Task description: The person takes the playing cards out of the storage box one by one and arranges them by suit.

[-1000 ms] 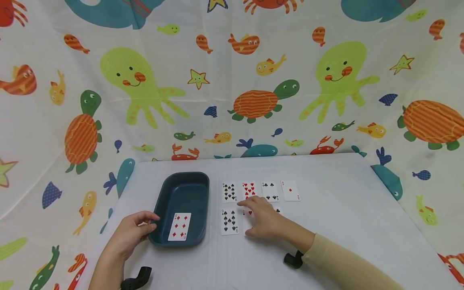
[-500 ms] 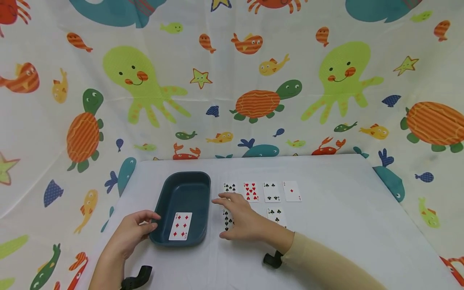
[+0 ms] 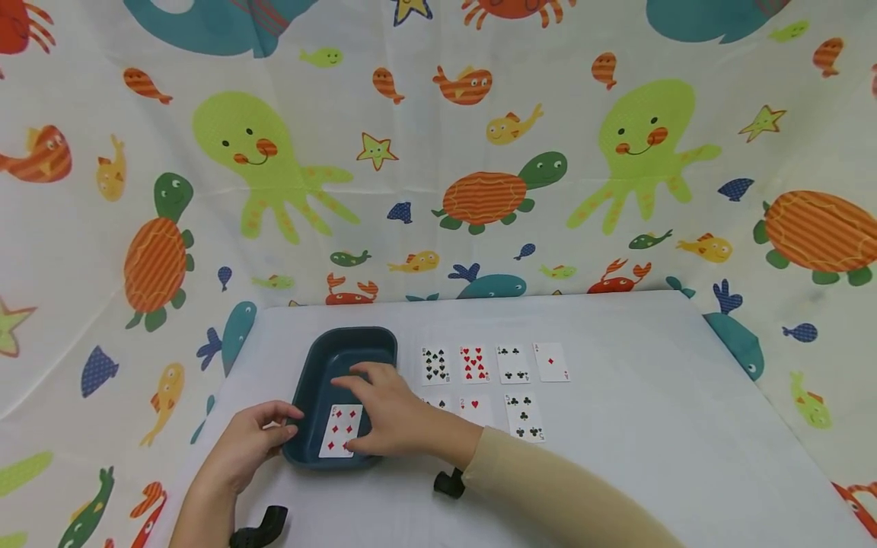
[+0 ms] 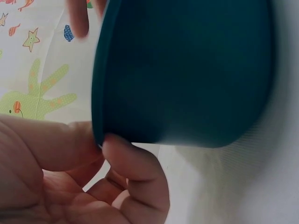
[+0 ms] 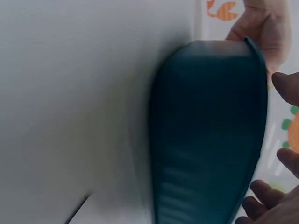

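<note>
My left hand (image 3: 253,434) pinches the left rim of a dark teal tray (image 3: 314,365) between thumb and finger; the left wrist view shows this pinch on the rim (image 4: 99,93) closely. Over the tray's right side hovers my right hand (image 3: 404,417), fingers spread and bent slightly, nothing between them. Below its thumb a six of diamonds card (image 3: 336,430) lies face up in the tray. The right wrist view has the right fingers (image 5: 289,161) apart beside the tray wall (image 5: 205,116). Part of the tray is hidden behind the right hand.
Right of the tray, playing cards lie face up in two rows: a spades card (image 3: 435,366), a hearts card (image 3: 474,364), a four of clubs (image 3: 513,364) and an ace of diamonds (image 3: 551,362) behind; a two of hearts (image 3: 475,409) and five of clubs (image 3: 524,418) in front.
My right hand has moved left from above the front row of cards to over the tray, uncovering the two of hearts and five of clubs. The left hand keeps its place on the rim.
</note>
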The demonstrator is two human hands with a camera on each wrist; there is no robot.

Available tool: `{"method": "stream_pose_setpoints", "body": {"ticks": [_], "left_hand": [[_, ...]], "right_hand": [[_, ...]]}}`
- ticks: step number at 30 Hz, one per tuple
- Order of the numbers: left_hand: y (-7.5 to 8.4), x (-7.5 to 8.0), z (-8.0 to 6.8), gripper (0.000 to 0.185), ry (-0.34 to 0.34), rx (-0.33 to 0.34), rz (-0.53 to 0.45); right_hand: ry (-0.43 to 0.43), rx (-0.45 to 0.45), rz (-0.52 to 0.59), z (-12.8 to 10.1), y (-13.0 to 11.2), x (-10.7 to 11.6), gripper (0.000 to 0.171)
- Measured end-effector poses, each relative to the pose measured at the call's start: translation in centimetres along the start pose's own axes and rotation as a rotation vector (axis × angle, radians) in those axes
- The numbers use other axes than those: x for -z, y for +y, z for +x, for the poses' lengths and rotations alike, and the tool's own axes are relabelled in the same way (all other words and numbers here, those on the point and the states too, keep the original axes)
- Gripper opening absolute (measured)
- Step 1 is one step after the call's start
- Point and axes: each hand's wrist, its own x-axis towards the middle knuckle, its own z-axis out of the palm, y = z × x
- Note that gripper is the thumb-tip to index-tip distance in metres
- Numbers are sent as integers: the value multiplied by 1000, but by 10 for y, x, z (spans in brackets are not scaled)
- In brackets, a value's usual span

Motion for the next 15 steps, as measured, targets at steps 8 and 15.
{"method": "stream_pose_setpoints", "body": {"ticks": [8, 15], "left_hand": [[-2, 0, -3, 26, -10, -20, -19], [-1, 1, -2, 25, -16, -25, -22]], "right_hand": [[-121, -19, -150, 28, -20, -22, 90], [-166, -54, -234, 37, -24, -25, 93]]}}
